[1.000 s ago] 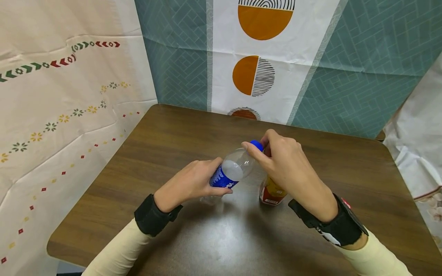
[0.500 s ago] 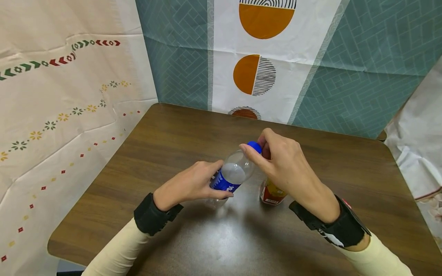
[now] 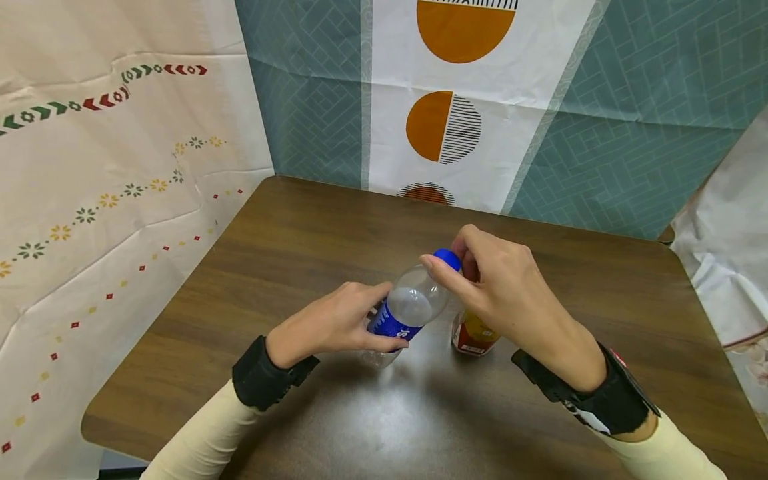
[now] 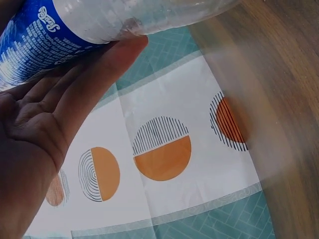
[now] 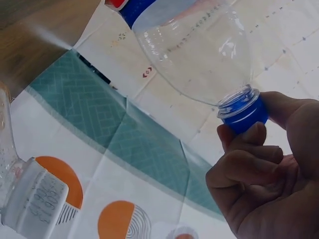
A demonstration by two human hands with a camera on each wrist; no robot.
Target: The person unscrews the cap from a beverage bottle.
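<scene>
A clear plastic bottle (image 3: 417,300) with a blue label leans up and to the right, partly filled with liquid. My left hand (image 3: 336,319) grips it round the label; in the left wrist view the thumb or a finger lies along the bottle's side (image 4: 164,15). At the neck, my right hand (image 3: 510,283) pinches the blue cap (image 5: 246,114) between thumb and curled fingers. Clear neck threads show above the cap's edge in the right wrist view. Part of the bottle's lower body is hidden behind the left hand.
Just below the right hand, a container (image 3: 474,335) with a red and yellow label stands on the wooden table (image 3: 288,267). Its white lid (image 5: 37,199), with printed characters, shows in the right wrist view. Patterned cloths (image 3: 318,100) hang behind and at the sides.
Both hands and the bottle have shifted slightly, the right hand and the cap a little to the right. The grip on bottle and cap stays the same, and the container has not moved.
</scene>
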